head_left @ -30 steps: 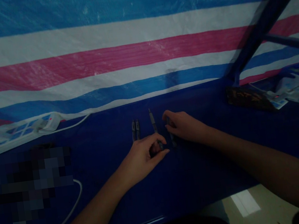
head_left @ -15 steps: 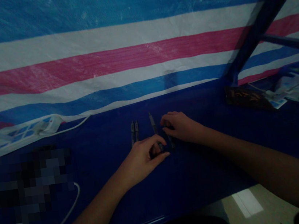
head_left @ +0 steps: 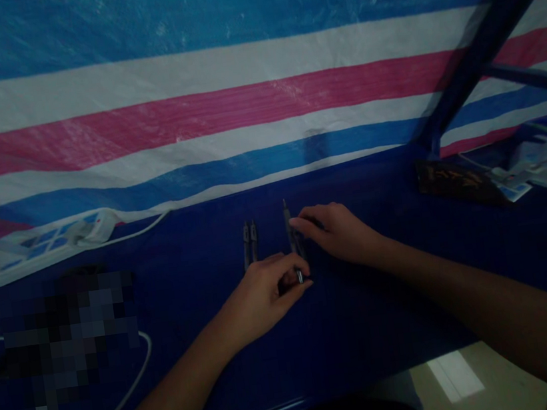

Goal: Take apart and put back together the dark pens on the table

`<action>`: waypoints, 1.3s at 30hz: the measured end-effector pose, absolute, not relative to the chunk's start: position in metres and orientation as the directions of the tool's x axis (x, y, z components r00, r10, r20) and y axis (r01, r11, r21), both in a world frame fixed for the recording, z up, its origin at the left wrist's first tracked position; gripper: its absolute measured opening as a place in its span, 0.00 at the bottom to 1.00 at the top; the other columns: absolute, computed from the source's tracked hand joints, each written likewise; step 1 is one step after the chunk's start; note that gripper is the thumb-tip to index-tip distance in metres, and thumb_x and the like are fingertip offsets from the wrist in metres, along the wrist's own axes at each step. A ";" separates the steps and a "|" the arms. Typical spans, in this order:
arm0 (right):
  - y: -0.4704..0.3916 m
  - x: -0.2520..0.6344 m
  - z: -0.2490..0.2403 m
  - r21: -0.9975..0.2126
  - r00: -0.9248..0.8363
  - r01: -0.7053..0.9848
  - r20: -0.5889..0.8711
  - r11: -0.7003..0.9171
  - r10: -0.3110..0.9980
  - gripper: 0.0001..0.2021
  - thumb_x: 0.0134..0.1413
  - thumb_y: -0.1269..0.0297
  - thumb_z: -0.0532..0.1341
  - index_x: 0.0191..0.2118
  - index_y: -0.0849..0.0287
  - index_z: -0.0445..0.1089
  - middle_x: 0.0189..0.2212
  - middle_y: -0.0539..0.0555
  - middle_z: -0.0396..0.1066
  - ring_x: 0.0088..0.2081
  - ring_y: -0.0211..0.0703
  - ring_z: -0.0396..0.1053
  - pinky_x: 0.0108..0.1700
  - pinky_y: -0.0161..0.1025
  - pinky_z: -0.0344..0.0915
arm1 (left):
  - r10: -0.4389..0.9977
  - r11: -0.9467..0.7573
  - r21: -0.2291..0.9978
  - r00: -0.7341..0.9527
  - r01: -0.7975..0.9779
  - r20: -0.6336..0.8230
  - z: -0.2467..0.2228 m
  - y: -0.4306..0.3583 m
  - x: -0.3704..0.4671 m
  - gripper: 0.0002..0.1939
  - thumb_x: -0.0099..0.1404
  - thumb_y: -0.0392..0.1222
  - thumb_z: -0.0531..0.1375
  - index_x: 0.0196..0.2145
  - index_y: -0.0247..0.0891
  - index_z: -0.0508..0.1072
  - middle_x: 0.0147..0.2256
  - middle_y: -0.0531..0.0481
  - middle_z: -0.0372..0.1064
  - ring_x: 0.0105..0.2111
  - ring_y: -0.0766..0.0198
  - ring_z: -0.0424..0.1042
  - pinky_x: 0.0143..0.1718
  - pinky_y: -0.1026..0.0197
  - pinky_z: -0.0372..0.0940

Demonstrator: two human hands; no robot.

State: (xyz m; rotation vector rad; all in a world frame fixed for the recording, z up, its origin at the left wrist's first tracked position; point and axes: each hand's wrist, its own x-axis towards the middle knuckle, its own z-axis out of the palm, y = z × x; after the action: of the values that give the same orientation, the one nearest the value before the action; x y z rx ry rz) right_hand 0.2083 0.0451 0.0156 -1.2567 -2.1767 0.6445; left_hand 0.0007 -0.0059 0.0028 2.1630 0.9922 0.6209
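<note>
My left hand [head_left: 265, 293] is curled low over the blue table, thumb and forefinger closed round the near end of a dark pen [head_left: 287, 216], whose tip points away from me. A small silvery end shows between those fingers. From the right, my right hand [head_left: 338, 233] reaches in with bent fingers, its fingertips at a second dark pen [head_left: 301, 247] lying close beside the first. Part of that pen is hidden by the fingers. Left of them, two similar pens [head_left: 250, 238] lie side by side, their near ends covered by my left hand.
A white power strip [head_left: 90, 228] with a plug and cable stands at the back left. Below it is a blurred-out dark object [head_left: 72, 325] with a white cable [head_left: 148, 356]. A dark brown box [head_left: 457, 182] and cables lie at the right, near a slanting post [head_left: 485, 49].
The pen in my left hand has shifted right and stands straighter. My right hand has brought the second pen left, so the two pens are now close together.
</note>
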 end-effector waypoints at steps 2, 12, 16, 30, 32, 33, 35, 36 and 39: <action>0.041 0.206 0.016 -0.702 -0.451 0.569 0.169 0.428 0.876 0.21 0.71 0.53 0.56 0.27 0.59 0.68 0.21 0.46 0.64 0.24 0.35 0.61 0.30 0.38 0.51 | 0.776 -0.487 0.735 0.620 0.471 0.118 0.004 -0.008 0.001 0.02 0.71 0.39 0.63 0.40 0.40 0.76 0.28 0.57 0.64 0.26 0.68 0.67 0.26 0.67 0.62; 0.050 0.209 0.011 -0.671 -0.292 0.692 0.077 0.266 0.953 0.23 0.64 0.54 0.62 0.20 0.58 0.64 0.16 0.46 0.59 0.21 0.35 0.56 0.28 0.38 0.49 | 0.786 -0.589 0.552 0.578 0.591 0.220 0.005 -0.008 0.003 0.17 0.72 0.40 0.63 0.56 0.41 0.70 0.43 0.47 0.73 0.46 0.53 0.73 0.51 0.47 0.69; 0.058 0.212 0.007 -0.577 -0.268 0.773 0.077 0.262 0.960 0.25 0.66 0.52 0.61 0.19 0.57 0.62 0.16 0.47 0.59 0.21 0.36 0.56 0.29 0.39 0.48 | 0.774 -0.615 0.464 0.601 0.638 0.200 0.004 -0.005 0.002 0.12 0.73 0.39 0.61 0.53 0.38 0.72 0.49 0.44 0.73 0.50 0.49 0.72 0.54 0.43 0.66; 0.059 0.214 0.001 -0.584 -0.317 0.753 0.081 0.302 0.945 0.07 0.63 0.65 0.64 0.32 0.59 0.71 0.25 0.49 0.71 0.26 0.37 0.66 0.31 0.35 0.54 | 0.926 -0.340 -0.004 0.336 0.940 0.174 0.009 0.004 -0.010 0.18 0.74 0.46 0.60 0.54 0.31 0.74 0.47 0.35 0.69 0.47 0.40 0.71 0.47 0.42 0.69; 0.059 0.213 0.001 -0.600 -0.312 0.746 0.068 0.289 0.948 0.07 0.63 0.67 0.64 0.32 0.59 0.70 0.25 0.48 0.70 0.26 0.37 0.66 0.30 0.35 0.55 | 0.932 -0.331 0.035 0.320 0.943 0.171 0.008 0.006 -0.014 0.18 0.73 0.46 0.60 0.54 0.31 0.73 0.47 0.35 0.68 0.47 0.41 0.71 0.48 0.43 0.70; 0.059 0.213 0.002 -0.606 -0.316 0.741 0.066 0.290 0.946 0.08 0.63 0.67 0.64 0.31 0.58 0.69 0.24 0.48 0.70 0.26 0.36 0.65 0.30 0.35 0.54 | 0.932 -0.333 0.061 0.319 0.941 0.172 0.007 0.007 -0.015 0.17 0.73 0.44 0.60 0.54 0.31 0.72 0.47 0.36 0.68 0.47 0.42 0.72 0.48 0.43 0.70; 0.058 0.213 0.003 -0.613 -0.331 0.729 0.073 0.304 0.941 0.09 0.63 0.65 0.65 0.30 0.58 0.68 0.23 0.47 0.68 0.25 0.36 0.63 0.30 0.35 0.54 | 0.933 -0.338 0.111 0.317 0.935 0.171 0.006 0.009 -0.016 0.16 0.73 0.42 0.60 0.55 0.31 0.71 0.48 0.36 0.68 0.47 0.43 0.73 0.49 0.44 0.71; 0.057 0.212 0.003 -0.614 -0.336 0.725 0.082 0.313 0.938 0.11 0.63 0.64 0.66 0.29 0.58 0.68 0.23 0.47 0.67 0.25 0.35 0.63 0.29 0.35 0.53 | 0.936 -0.331 0.135 0.307 0.934 0.170 0.005 0.009 -0.017 0.15 0.73 0.40 0.60 0.55 0.31 0.70 0.48 0.37 0.68 0.47 0.44 0.73 0.49 0.44 0.71; 0.055 0.212 0.004 -0.614 -0.344 0.713 0.113 0.337 0.932 0.17 0.63 0.61 0.66 0.25 0.57 0.63 0.20 0.45 0.64 0.23 0.34 0.59 0.29 0.36 0.51 | 0.955 -0.283 0.184 0.258 0.941 0.147 0.007 0.010 -0.016 0.14 0.73 0.39 0.60 0.54 0.33 0.69 0.49 0.38 0.69 0.46 0.47 0.75 0.49 0.48 0.72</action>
State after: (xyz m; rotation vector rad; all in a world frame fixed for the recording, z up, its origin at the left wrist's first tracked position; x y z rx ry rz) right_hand 0.2123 0.0550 0.0040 -1.4419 -2.1581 0.6535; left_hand -0.0158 0.0097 0.0073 2.4442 1.8448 0.3539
